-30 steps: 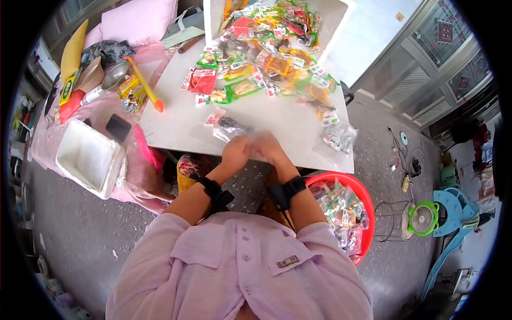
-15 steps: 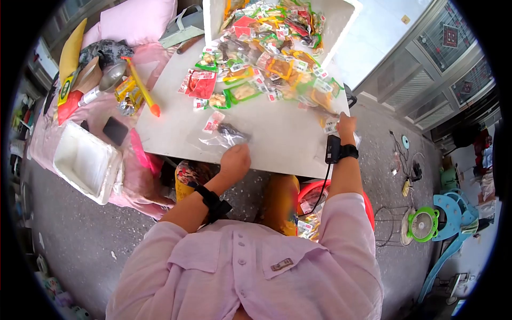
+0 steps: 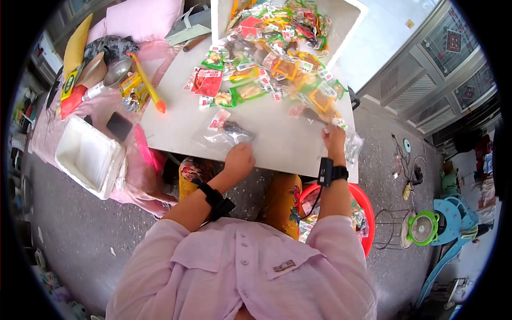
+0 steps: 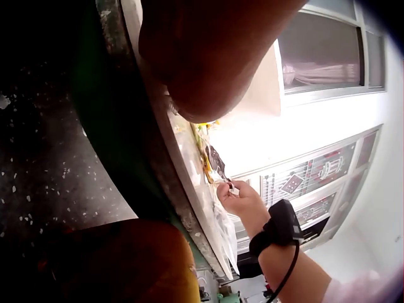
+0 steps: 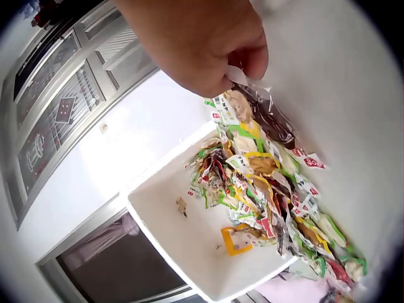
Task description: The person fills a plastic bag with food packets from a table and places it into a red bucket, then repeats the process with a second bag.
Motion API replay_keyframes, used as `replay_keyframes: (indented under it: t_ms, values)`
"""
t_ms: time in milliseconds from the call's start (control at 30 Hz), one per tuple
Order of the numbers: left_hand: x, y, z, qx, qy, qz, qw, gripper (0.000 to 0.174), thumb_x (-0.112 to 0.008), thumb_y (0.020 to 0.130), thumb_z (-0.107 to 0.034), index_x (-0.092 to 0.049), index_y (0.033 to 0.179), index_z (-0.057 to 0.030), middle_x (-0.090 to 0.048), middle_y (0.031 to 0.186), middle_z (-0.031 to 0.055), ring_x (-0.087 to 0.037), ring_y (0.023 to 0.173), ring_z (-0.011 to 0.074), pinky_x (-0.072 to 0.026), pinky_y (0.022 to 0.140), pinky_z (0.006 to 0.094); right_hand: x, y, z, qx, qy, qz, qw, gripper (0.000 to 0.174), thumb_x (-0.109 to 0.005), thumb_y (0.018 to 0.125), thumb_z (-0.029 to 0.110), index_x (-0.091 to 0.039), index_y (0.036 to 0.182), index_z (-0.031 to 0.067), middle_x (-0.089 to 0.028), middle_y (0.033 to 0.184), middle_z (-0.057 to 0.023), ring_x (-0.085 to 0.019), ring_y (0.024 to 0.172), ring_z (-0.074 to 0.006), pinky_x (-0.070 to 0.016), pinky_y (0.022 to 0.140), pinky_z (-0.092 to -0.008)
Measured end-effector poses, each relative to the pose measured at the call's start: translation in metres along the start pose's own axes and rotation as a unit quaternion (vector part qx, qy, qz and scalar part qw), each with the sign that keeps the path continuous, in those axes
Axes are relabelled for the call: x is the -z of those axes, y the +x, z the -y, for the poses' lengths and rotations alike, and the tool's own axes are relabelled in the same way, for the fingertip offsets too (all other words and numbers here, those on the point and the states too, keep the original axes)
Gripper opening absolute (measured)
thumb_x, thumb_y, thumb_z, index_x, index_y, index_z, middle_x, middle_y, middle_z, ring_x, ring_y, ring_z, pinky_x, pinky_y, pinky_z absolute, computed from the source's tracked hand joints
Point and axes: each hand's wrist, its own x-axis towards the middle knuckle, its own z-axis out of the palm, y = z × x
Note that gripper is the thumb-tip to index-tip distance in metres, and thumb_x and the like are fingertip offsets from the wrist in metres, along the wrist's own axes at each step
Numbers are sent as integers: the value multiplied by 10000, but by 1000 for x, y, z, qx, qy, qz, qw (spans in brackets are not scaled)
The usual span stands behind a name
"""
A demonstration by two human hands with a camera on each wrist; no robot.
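Observation:
Close to the table's near edge, my left hand (image 3: 240, 159) is curled at the lower end of a clear plastic packet (image 3: 233, 129) and grips its edge. That packet holds something dark and has a red-and-white label at its far end. In the left wrist view the left fingers are shadowed. Over at the table's right side, my right hand (image 3: 334, 137) pinches the clear end of another packet (image 5: 271, 120) between thumb and fingers. Dark brown food shows through its film, and its red-and-white label hangs at the far end in the right wrist view.
A white foam box (image 3: 346, 34) lies tipped, with many food packets (image 3: 250, 88) spilling onto the table (image 3: 176, 117). Clear plastic bags (image 3: 353, 146) lie at the right edge. Below stands a red basin (image 3: 368, 213) of packets. A white foam tray (image 3: 88, 157) sits at left.
My right hand has left the left hand, swung right to the table's edge, and taken up a dark packet. The left hand, with its packet, has slid slightly toward me.

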Motion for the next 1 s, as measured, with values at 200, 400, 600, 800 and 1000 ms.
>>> replay_keyframes:
  t_ms: [200, 400, 600, 800, 1000]
  values:
    - [22, -5, -21, 91, 15, 54, 994, 239, -479, 683, -66, -516, 913, -12, -487, 715, 154, -495, 677, 329, -413, 605, 406, -6, -98, 7, -21, 7, 8, 1000, 106, -520, 699, 39, -456, 782, 22, -481, 701, -50, -487, 582, -133, -449, 495, -262]
    - [14, -3, -14, 84, -108, -30, 990, 176, -481, 702, -81, -541, 853, -16, -504, 699, 166, -493, 699, 337, -406, 617, 396, -5, -159, -8, -68, 38, 55, 995, 87, -505, 736, 27, -448, 800, 14, -499, 680, -50, -515, 559, -135, -454, 484, -246]
    - [42, 12, -43, 62, -197, 12, 978, 84, -470, 722, -84, -500, 727, -5, -499, 694, 169, -463, 725, 355, -381, 641, 416, -19, -171, -19, -59, -18, 25, 998, 119, -536, 728, 50, -466, 814, 8, -522, 686, -50, -519, 557, -123, -457, 476, -229]
    - [41, 11, -49, 58, -130, -1, 990, 95, -470, 733, -109, -463, 699, -21, -490, 705, 159, -466, 716, 350, -384, 614, 425, -16, -170, -18, -79, -34, 58, 995, 111, -544, 724, 46, -471, 800, 11, -521, 675, -53, -518, 560, -123, -457, 470, -235]
    - [26, 5, -42, 62, -45, 10, 997, 91, -456, 739, -126, -461, 726, -37, -492, 726, 153, -491, 672, 349, -399, 561, 436, -29, -168, -27, -123, 26, 109, 986, 78, -545, 745, 49, -481, 788, 42, -534, 673, -50, -523, 569, -119, -455, 479, -240]
